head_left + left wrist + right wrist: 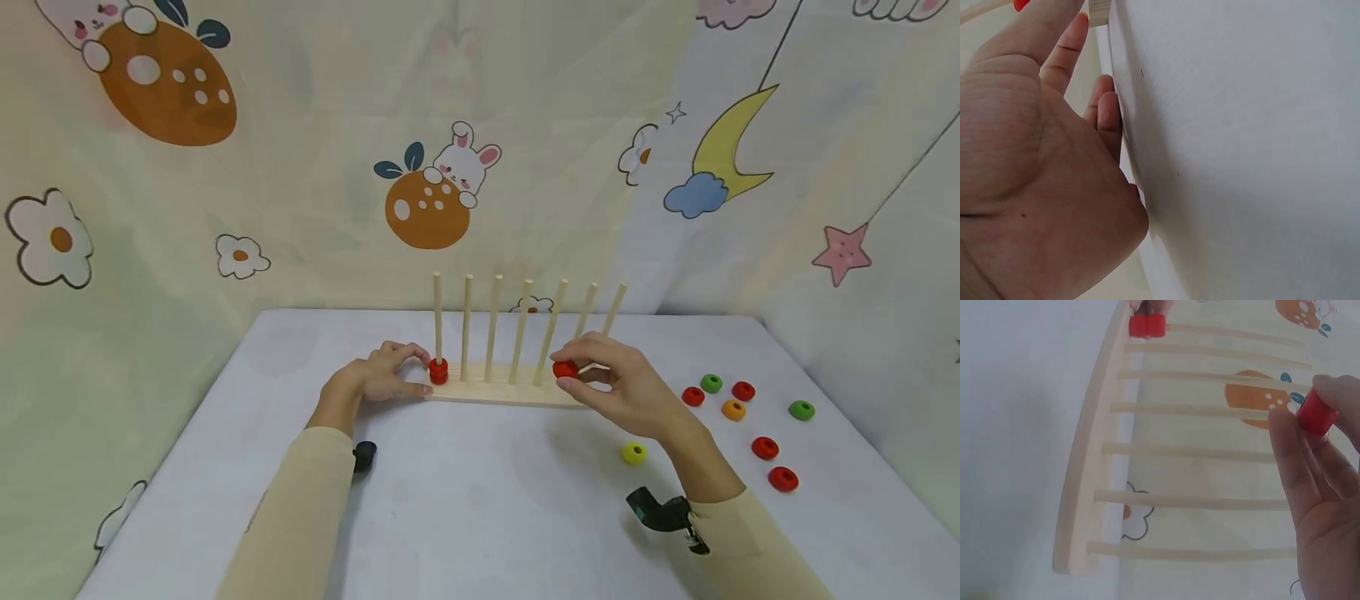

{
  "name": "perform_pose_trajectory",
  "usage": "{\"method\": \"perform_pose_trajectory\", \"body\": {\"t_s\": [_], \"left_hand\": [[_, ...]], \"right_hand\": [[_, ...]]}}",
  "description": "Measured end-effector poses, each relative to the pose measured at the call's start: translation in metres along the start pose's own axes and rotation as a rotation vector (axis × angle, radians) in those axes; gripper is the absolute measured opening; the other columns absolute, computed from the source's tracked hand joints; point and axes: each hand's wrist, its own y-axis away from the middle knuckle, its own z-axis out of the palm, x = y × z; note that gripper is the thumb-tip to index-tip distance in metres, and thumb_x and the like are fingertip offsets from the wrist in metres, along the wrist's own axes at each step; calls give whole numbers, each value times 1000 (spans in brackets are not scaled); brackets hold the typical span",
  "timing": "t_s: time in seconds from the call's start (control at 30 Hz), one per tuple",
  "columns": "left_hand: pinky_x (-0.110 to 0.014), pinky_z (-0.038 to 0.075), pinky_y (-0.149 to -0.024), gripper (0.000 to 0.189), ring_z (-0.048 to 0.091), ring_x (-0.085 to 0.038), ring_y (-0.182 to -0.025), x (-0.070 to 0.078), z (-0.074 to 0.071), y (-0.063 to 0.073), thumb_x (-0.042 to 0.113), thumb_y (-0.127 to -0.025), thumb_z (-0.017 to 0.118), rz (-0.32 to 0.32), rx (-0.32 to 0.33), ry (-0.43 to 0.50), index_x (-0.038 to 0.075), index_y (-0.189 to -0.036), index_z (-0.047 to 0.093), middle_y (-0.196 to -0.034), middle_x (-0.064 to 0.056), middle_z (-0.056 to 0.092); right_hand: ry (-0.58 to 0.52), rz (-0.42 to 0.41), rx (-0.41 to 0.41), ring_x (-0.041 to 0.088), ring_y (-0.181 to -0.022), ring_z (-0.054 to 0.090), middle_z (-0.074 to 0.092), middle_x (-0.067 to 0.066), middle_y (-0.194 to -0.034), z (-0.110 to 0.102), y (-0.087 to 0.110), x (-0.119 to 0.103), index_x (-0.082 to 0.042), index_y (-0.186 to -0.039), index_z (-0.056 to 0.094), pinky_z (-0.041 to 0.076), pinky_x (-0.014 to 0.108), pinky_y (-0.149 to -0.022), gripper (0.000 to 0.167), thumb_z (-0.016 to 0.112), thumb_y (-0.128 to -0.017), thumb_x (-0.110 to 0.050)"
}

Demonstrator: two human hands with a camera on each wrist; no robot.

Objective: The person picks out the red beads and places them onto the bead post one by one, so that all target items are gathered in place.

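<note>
A wooden peg board (495,394) with several upright pegs stands toward the back of the table. Two red beads (438,372) are stacked on its leftmost peg. My left hand (381,374) holds that end of the base, thumb at the front corner and index finger beside the beads; its other fingers (1109,115) bend loosely near the tabletop. Between thumb and fingertips, my right hand (618,379) pinches another red bead (1317,414). It is off the pegs, in front of the right-hand ones in the head view, and the hand hides the base's right end.
Loose beads lie on the right of the white table (480,500): several red ones (765,448), two green (802,410) and an orange one (733,409). A yellow bead (633,453) lies nearer, below my right hand. A patterned cloth (315,167) hangs behind.
</note>
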Motion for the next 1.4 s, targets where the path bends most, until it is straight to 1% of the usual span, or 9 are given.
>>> {"method": "perform_pose_trajectory", "body": {"t_s": [0.17,0.3,0.53,0.7,0.77,0.87,1.1,1.27,1.4], "left_hand": [[-71,32,-106,56,33,-40,-144,0,3,-5,64,-85,74,-13,3,-15,42,-131,51,-159,-13,29],[-70,32,-107,55,32,-38,-145,-3,5,-6,62,-84,75,-30,-2,-17,44,-130,51,-159,-11,29],[-69,32,-109,56,31,-37,-146,-6,4,1,61,-86,74,-63,-13,-43,44,-132,48,-160,-9,28],[-68,36,-105,56,34,-40,-143,-6,1,6,63,-86,71,-32,9,-59,41,-133,48,-159,-12,30],[-69,36,-104,57,36,-41,-143,-5,0,5,63,-87,71,-6,18,-64,39,-133,49,-158,-14,31],[-67,35,-106,56,36,-39,-143,-2,-1,2,63,-87,71,1,20,-70,40,-134,49,-158,-13,32],[-69,32,-107,54,35,-39,-143,2,-3,2,60,-88,72,-17,24,-59,41,-133,49,-158,-12,31],[-70,32,-107,56,35,-38,-143,1,0,2,62,-87,72,-25,18,-50,42,-134,49,-159,-11,30],[-70,33,-106,57,36,-39,-142,0,2,1,64,-86,72,-34,27,-64,42,-133,49,-158,-11,31]], "right_hand": [[5,-21,7,14,-102,67,65,3,-122,1,-4,1,-13,-122,71,60,26,-83,35,75,-91,2],[12,-50,10,15,-97,66,66,1,-121,1,-8,1,-14,-120,69,61,27,-77,35,73,-90,5],[-34,-91,16,13,-93,65,66,0,-117,5,-17,1,-16,-112,70,60,26,-74,34,74,-89,8],[-79,-155,31,14,-92,67,67,5,-115,4,-26,0,-10,-118,70,61,27,-77,40,77,-85,10],[-104,-167,34,16,-95,68,67,8,-117,3,-29,-2,-7,-121,70,61,27,-80,43,77,-84,12],[-118,-172,24,18,-101,68,65,11,-122,3,-32,-4,-5,-124,69,60,29,-84,45,74,-84,16],[-66,-175,18,19,-101,68,63,10,-126,7,-43,-13,-3,-125,68,59,28,-86,44,72,-85,15],[-79,-216,17,19,-101,68,65,12,-123,9,-50,-15,-1,-123,68,60,28,-83,43,74,-84,15],[-86,-228,27,18,-98,68,65,9,-121,11,-57,-18,-4,-123,70,61,28,-82,43,75,-85,13]]}}
